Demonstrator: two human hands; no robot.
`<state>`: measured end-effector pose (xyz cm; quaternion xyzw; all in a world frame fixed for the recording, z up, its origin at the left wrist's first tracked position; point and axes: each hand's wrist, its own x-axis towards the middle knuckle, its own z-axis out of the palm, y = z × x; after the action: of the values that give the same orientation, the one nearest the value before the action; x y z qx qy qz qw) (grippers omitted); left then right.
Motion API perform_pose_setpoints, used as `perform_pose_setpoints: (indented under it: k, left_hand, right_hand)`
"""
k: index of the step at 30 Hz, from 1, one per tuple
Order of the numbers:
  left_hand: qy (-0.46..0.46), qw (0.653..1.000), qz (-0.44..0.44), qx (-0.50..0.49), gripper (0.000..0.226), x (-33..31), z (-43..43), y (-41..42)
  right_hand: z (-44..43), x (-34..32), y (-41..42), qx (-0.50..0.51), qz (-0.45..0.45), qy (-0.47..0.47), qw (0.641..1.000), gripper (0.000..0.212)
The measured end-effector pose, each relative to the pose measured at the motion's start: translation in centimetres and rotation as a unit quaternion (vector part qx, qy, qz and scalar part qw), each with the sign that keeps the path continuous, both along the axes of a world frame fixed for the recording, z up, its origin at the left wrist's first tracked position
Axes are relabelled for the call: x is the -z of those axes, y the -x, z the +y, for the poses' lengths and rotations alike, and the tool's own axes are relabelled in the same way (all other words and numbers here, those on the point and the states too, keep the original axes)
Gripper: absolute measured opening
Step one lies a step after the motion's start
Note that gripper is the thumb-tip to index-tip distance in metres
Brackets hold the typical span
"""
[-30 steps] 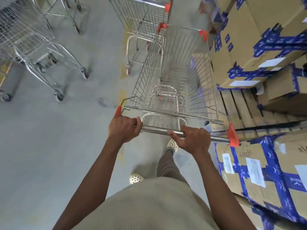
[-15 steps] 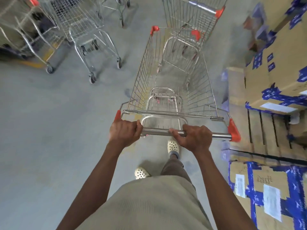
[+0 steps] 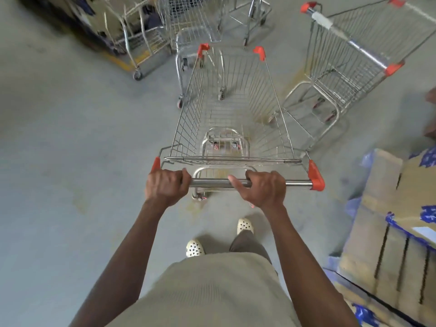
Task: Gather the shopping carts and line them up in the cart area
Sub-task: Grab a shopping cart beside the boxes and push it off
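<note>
Shopping cart [image 3: 232, 114] stands on the grey concrete floor [image 3: 70, 161] directly in front of the person, its wire basket empty. The left hand [image 3: 166, 186] is clenched around the metal push bar [image 3: 219, 183] near its left end, and the right hand [image 3: 264, 188] grasps the same bar right of centre, thumb laid along it.

Judging by the grip and the feet set behind the cart, the step in hand is wheeling this cart toward the others. A second cart [image 3: 200, 31] sits just beyond its nose, and more carts [image 3: 136, 34] crowd the upper left. A third cart [image 3: 354, 64] stands off to the right at an angle, its handle turned toward the upper right. Taped cardboard boxes [image 3: 398, 232] are stacked close on the right.

The next move probably calls for steering the nose square to the rear of the cart ahead so the basket can nest into it, keeping clear of the angled cart and the boxes.
</note>
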<state>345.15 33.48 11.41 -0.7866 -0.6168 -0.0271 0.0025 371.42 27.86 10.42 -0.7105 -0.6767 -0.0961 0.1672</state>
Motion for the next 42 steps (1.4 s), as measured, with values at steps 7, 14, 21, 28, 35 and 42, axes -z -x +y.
perform_pose_setpoints:
  k: [7,14,21,28,35,42]
  left_hand:
    - [-0.039,0.992,-0.031,-0.113,0.061,0.2,-1.2,-0.9]
    - [-0.047,0.977,-0.023,-0.208,0.061,0.7,-1.6,-2.5]
    - [-0.074,0.959,0.000,-0.273,0.064,1.4,-1.7,-4.4]
    - [-0.093,0.930,-0.023,-0.355,0.063,1.8,-0.9,-4.5]
    - [-0.127,0.907,-0.029,-0.401,0.063,1.9,2.4,-1.5]
    - [-0.152,0.900,-0.026,-0.408,0.060,2.7,7.5,3.0]
  right_hand:
    - [5.3,0.8,-1.9,-0.117,0.030,0.011,0.993,0.067]
    - [10.4,1.9,-3.1,-0.212,0.032,-0.010,0.977,0.064]
    - [14.7,2.1,-3.0,-0.269,0.069,-0.037,0.960,0.064]
    - [18.8,2.8,-0.7,-0.308,0.092,-0.067,0.945,0.050]
    - [24.0,2.8,3.8,-0.352,0.091,-0.076,0.929,0.051]
    - [29.6,2.4,7.7,-0.316,0.071,-0.105,0.940,0.043]
